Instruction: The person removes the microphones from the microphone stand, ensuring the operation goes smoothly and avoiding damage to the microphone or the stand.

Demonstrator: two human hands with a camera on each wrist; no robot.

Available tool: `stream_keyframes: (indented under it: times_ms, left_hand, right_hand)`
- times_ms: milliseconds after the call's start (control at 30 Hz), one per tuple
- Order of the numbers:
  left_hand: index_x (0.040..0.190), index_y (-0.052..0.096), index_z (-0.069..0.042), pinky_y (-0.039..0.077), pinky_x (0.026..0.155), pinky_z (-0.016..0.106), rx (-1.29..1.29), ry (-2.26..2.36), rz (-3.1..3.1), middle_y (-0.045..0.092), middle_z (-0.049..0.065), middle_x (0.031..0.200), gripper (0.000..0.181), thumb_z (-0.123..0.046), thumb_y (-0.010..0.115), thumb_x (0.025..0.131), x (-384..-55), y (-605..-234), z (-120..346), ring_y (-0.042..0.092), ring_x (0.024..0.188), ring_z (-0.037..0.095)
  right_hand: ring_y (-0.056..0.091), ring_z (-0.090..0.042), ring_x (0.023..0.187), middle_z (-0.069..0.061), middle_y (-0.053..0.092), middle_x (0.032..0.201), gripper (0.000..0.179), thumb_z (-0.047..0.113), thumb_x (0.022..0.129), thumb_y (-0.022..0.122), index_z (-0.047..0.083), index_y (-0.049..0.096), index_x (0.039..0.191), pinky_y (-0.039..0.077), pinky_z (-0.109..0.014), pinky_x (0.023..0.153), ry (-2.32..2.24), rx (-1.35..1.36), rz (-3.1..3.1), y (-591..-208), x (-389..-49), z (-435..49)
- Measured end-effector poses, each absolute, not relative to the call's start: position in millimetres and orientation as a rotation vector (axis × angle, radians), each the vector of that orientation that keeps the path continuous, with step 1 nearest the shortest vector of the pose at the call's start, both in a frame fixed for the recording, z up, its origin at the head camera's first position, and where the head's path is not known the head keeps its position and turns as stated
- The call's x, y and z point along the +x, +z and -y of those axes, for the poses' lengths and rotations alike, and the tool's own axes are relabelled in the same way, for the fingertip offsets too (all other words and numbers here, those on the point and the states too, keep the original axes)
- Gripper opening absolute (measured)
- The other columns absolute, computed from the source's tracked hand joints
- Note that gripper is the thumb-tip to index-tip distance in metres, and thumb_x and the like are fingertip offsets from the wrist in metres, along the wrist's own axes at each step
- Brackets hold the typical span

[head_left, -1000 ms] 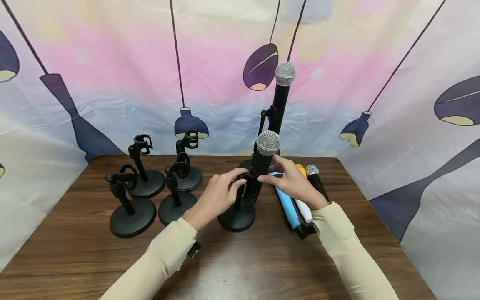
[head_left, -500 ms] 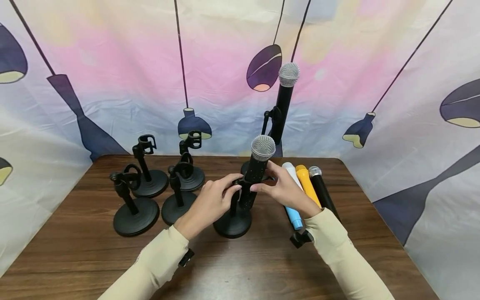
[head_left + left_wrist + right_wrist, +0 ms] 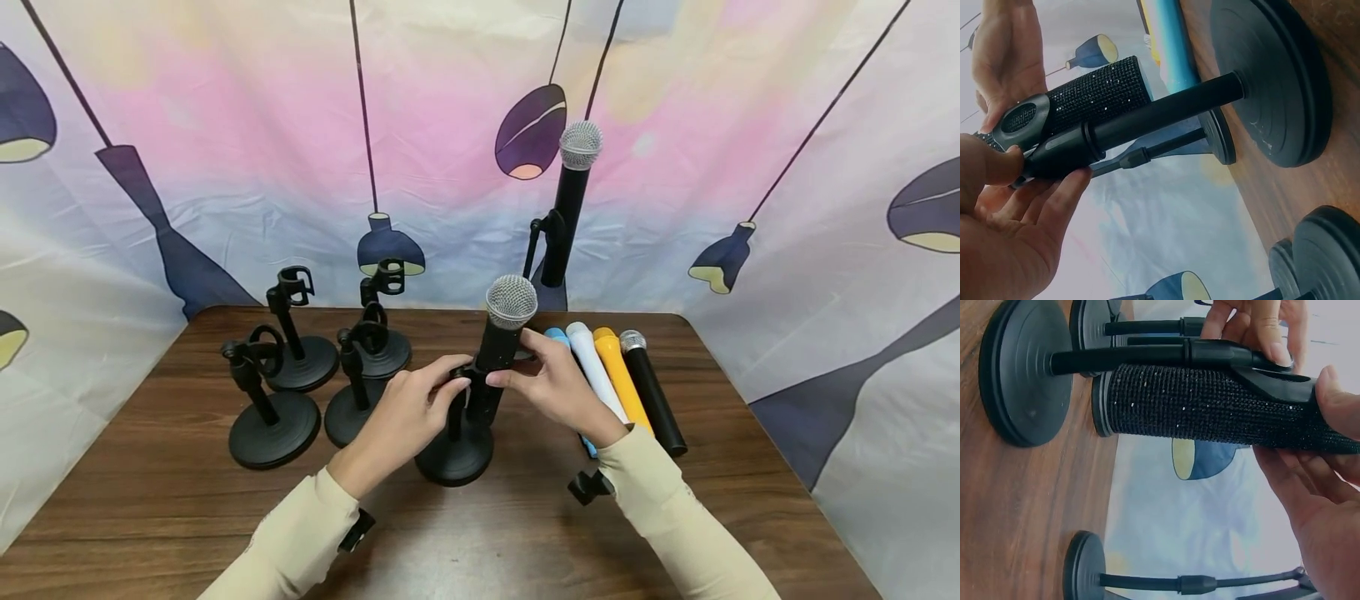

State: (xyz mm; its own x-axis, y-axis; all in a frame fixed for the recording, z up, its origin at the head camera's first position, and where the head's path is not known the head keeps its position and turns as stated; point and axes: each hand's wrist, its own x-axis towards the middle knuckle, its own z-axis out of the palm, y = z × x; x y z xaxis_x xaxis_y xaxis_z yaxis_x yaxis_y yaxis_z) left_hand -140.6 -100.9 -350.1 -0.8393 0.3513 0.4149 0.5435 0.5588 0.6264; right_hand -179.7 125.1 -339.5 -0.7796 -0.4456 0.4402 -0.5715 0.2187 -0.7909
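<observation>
A black microphone (image 3: 498, 346) with a silver mesh head and sparkling studded body sits tilted in the clip of a round-based desktop stand (image 3: 453, 460). In the left wrist view, my left hand (image 3: 1016, 244) grips the stand's joint (image 3: 1063, 150) just below the clip. My right hand (image 3: 1329, 531) holds the studded body from the other side, thumb and fingers around it near the clip. The clip's ring (image 3: 1279, 384) wraps the body in the right wrist view. In the head view, both my left hand (image 3: 401, 417) and right hand (image 3: 562, 387) partly hide the clip.
Several bare microphone stands (image 3: 273, 429) are grouped on the left of the wooden table (image 3: 480, 550). Behind my right hand, a taller stand bears a plain black microphone (image 3: 566, 221). White (image 3: 596, 362), yellow (image 3: 622, 375), blue (image 3: 557, 333) and black (image 3: 652, 396) microphones lie at right.
The stand and its studded microphone have shifted left and nearer to me, with both hands moving along. More of the microphones lying at right now shows.
</observation>
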Motion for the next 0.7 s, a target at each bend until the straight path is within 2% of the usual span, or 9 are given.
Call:
stream_keyframes:
  times_ms: [200,300,433,533,633,700]
  left_hand:
    - [0.13,0.068,-0.014,0.043,0.056,0.027,-0.704,-1.231,2.477,0.069,-0.007,0.086,0.033,-0.029,0.066,0.101,-140,-351,105,0.05,0.059,0.006]
    - [0.13,0.07,-0.013,0.038,0.052,0.026,-0.691,-1.279,2.42,0.071,-0.002,0.083,0.035,-0.029,0.067,0.099,-142,-354,106,0.045,0.055,0.007]
    - [0.133,0.069,-0.014,0.038,0.051,0.025,-0.705,-1.326,2.357,0.075,0.002,0.094,0.036,-0.026,0.068,0.099,-144,-360,108,0.041,0.052,0.006]
    - [0.132,0.07,-0.017,0.036,0.05,0.025,-0.725,-1.306,2.338,0.07,-0.004,0.08,0.036,-0.027,0.069,0.098,-145,-361,109,0.037,0.05,0.004]
    - [0.132,0.07,-0.018,0.031,0.047,0.025,-0.744,-1.275,2.343,0.05,-0.009,0.059,0.036,-0.029,0.069,0.098,-146,-359,108,0.029,0.048,0.005]
    - [0.132,0.07,-0.018,0.028,0.046,0.024,-0.754,-1.263,2.352,0.04,-0.01,0.055,0.036,-0.03,0.069,0.098,-147,-358,108,0.026,0.047,0.005]
  right_hand:
    - [0.069,-0.024,0.108,-0.012,0.066,0.117,0.044,0.003,0.087,0.08,-0.001,0.061,0.126,0.057,-0.031,0.086,1.558,1.031,2.313,-343,-174,-116]
    - [0.068,-0.025,0.11,-0.013,0.065,0.117,0.044,0.0,0.086,0.08,-0.002,0.06,0.125,0.056,-0.032,0.088,1.568,1.047,2.26,-347,-173,-112]
    - [0.068,-0.028,0.111,-0.017,0.063,0.117,0.043,-0.006,0.085,0.077,-0.006,0.06,0.125,0.055,-0.035,0.091,1.6,1.063,2.178,-353,-173,-107]
    - [0.066,-0.031,0.113,-0.021,0.061,0.12,0.045,-0.011,0.085,0.075,-0.008,0.059,0.127,0.053,-0.039,0.095,1.656,1.072,2.1,-356,-173,-105]
    - [0.065,-0.03,0.112,-0.023,0.06,0.121,0.047,-0.015,0.085,0.073,-0.009,0.058,0.13,0.053,-0.041,0.096,1.693,1.07,2.033,-357,-173,-103]
    - [0.066,-0.029,0.109,-0.022,0.06,0.119,0.047,-0.016,0.085,0.071,-0.009,0.058,0.13,0.054,-0.04,0.093,1.685,1.063,2.001,-357,-172,-102]
